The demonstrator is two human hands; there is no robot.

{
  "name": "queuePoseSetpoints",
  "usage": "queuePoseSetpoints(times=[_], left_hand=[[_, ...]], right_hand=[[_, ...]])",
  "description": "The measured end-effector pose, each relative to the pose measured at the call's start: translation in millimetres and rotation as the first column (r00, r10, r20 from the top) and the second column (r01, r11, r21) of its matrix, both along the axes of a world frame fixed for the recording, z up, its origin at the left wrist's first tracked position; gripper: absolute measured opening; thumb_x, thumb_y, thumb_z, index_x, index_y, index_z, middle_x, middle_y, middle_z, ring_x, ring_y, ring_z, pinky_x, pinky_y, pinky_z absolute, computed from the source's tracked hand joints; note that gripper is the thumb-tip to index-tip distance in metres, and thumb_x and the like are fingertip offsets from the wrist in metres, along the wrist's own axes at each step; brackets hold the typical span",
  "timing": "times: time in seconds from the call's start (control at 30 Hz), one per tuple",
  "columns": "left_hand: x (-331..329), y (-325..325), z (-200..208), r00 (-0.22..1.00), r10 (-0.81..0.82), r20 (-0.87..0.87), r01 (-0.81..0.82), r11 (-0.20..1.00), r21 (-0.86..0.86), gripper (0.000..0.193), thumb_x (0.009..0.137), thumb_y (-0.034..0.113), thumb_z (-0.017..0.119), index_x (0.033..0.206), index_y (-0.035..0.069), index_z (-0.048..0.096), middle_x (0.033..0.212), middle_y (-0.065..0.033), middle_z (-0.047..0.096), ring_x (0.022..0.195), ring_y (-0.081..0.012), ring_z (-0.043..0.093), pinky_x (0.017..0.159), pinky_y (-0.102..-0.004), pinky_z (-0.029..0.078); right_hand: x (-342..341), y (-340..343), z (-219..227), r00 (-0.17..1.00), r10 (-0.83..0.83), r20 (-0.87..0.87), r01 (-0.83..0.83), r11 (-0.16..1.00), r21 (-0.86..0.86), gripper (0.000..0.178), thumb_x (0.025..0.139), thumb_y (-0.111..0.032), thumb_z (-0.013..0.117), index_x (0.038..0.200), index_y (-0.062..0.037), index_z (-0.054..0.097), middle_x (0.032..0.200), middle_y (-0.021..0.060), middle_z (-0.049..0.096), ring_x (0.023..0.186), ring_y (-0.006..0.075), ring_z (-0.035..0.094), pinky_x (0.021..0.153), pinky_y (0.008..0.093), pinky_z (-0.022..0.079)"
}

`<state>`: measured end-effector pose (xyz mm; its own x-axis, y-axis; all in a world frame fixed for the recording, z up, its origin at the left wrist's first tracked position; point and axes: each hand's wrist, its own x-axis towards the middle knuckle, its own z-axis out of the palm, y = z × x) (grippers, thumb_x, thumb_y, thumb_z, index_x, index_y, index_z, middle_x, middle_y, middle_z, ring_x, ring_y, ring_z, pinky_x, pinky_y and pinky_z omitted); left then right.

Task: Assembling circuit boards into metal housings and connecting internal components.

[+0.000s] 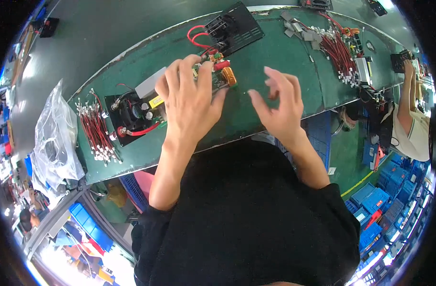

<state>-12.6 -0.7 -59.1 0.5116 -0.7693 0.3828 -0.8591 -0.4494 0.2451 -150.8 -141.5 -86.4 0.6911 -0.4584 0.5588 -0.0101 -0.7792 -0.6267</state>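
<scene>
My left hand lies across a circuit board assembly, fingers bent over its far side and thumb at its right edge. The palm hides the board's middle. Beyond the fingers show a copper-wound coil and a red part. On the board's left side are a grey metal plate, a yellow block and a black panel with a fan. A thick red cable curves from that panel toward the board. To the right, my right hand hovers empty above the green table, its fingers apart.
Past the board lies a black panel with sockets and red wires. Bundles of dark-red wires with white connectors lie left and right. A clear plastic bag hangs at the table's left end. Another person's arm reaches in at right.
</scene>
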Motion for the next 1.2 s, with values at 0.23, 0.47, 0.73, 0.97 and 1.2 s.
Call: queuePoseSetpoints(times=[0.23,0.47,0.73,0.97,1.2], left_hand=[[-1.9,-4.4,-1.2,1.0,0.017,0.018,-0.018,0.998,0.068,0.055,0.069,0.029,0.081,0.116,0.009,0.059,0.125,-0.01,0.051,0.116,-0.0321,0.047,0.093,-0.0485,0.035],[-1.6,3.5,-10.8,0.918,-0.004,0.397,-0.049,0.991,0.124,0.053,0.075,0.044,0.078,0.117,0.014,0.061,0.122,-0.0072,0.058,0.114,-0.0294,0.053,0.093,-0.0475,0.039],[-6.5,7.5,-13.0,0.845,-0.122,0.521,0.148,0.989,-0.008,0.05,0.09,0.04,0.066,0.121,0.001,0.058,0.114,-0.0183,0.062,0.106,-0.0373,0.06,0.088,-0.0514,0.045],[47.5,113.1,-13.5,0.67,0.321,0.67,-0.162,0.943,-0.29,0.047,0.095,0.036,0.06,0.119,-0.004,0.055,0.11,-0.0208,0.058,0.099,-0.0339,0.057,0.085,-0.0468,0.046],[147.2,197.9,36.5,0.799,0.023,0.602,-0.169,0.967,0.188,0.048,0.099,0.03,0.053,0.132,-0.004,0.047,0.126,-0.0262,0.052,0.113,-0.0426,0.051,0.097,-0.0545,0.038]], right_hand=[[-76.3,-9.2,-13.0,0.97,-0.241,0.031,0.24,0.97,0.025,0.049,0.076,0.001,0.076,0.122,-0.0005,0.058,0.094,0.0107,0.058,0.065,0.0124,0.053,0.056,0.0234,0.047],[-243.7,-30.9,-97.9,0.511,-0.847,-0.149,0.85,0.471,0.234,0.037,0.083,-0.008,0.072,0.117,-0.0027,0.058,0.093,0.0081,0.06,0.069,0.0154,0.056,0.069,0.0287,0.049],[-431.1,59.4,-332.1,0.164,-0.394,-0.904,0.959,0.28,0.052,0.04,0.081,-0.033,0.072,0.106,-0.0037,0.064,0.1,0.02,0.069,0.092,0.0417,0.064,0.08,0.0484,0.052],[-535.3,42.2,-451.6,-0.036,-0.316,-0.948,0.955,0.269,-0.126,0.036,0.078,-0.029,0.069,0.106,-0.0055,0.069,0.107,0.025,0.061,0.1,0.0449,0.061,0.091,0.05,0.05],[-626.1,-26.7,-497.7,-0.112,-0.562,-0.82,0.96,0.151,-0.235,0.019,0.076,-0.019,0.063,0.088,-0.0096,0.075,0.092,0.0197,0.069,0.107,0.0388,0.062,0.12,0.0604,0.011]])
